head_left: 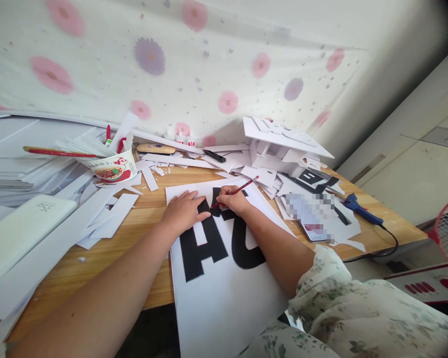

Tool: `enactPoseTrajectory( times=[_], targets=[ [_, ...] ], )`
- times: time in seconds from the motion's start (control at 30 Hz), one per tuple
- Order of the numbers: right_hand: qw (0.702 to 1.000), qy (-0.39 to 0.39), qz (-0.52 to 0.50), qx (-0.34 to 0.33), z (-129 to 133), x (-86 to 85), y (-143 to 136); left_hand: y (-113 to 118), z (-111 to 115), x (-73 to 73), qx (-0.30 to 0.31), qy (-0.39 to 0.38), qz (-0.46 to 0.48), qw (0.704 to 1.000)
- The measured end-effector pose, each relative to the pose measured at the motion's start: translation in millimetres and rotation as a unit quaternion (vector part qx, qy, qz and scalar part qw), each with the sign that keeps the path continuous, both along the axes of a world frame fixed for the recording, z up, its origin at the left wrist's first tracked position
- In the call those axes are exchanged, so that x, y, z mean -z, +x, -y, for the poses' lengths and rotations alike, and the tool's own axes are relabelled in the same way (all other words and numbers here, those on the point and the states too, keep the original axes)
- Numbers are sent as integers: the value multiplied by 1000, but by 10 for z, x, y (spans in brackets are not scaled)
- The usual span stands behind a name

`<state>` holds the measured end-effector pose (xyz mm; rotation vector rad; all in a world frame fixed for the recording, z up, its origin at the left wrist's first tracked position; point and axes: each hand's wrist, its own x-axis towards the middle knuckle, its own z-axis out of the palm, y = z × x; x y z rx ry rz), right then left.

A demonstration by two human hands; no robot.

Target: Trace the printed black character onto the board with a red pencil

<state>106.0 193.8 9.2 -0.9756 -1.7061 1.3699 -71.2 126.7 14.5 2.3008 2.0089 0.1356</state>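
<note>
A white board (224, 293) with large black letters lies on the wooden table (149, 278) and overhangs its near edge. My left hand (182, 211) presses flat on the board beside the black letter "A" (201, 243), fingers spread. My right hand (231, 200) grips a red pencil (242, 187) with its tip on the board at the top of the letters, just right of my left fingertips. A second black letter (244, 243) lies partly under my right forearm.
White paper strips and offcuts (108, 214) litter the table. A noodle cup (114, 168) holds tools at the left. A white cardboard model (280, 144) stands at the back. A blue glue gun (358, 209) lies at the right; a phone (311, 219) sits nearby. A white power bank (18, 231) lies far left.
</note>
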Motion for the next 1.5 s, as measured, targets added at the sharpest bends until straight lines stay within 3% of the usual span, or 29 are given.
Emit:
enactPoseTrajectory(
  times=[0.37, 0.6, 0.77, 0.9, 1.07, 1.3, 1.5],
  targets=[
    [999, 0, -34, 23, -23, -6, -1, -40, -31, 47, 3, 33, 37, 999],
    [999, -6, -48, 21, -45, 15, -37, -411, 152, -103, 32, 35, 36, 998],
    [998, -5, -51, 20, -49, 26, -42, -617, 324, -17, 63, 21, 31, 997],
    [999, -5, -47, 24, -39, 29, -45, -615, 363, 69, 59, 6, 25, 998],
    [999, -20, -35, 32, -81, -25, -55, -594, 387, 67, 34, -25, 16, 999],
    [999, -3, -7, 51, -113, -190, -484, -551, 404, -22, 21, -54, 13, 998],
    [997, 13, 4, 80, -64, 21, -840, -524, 428, -68, 24, -58, 12, 998]
  ],
)
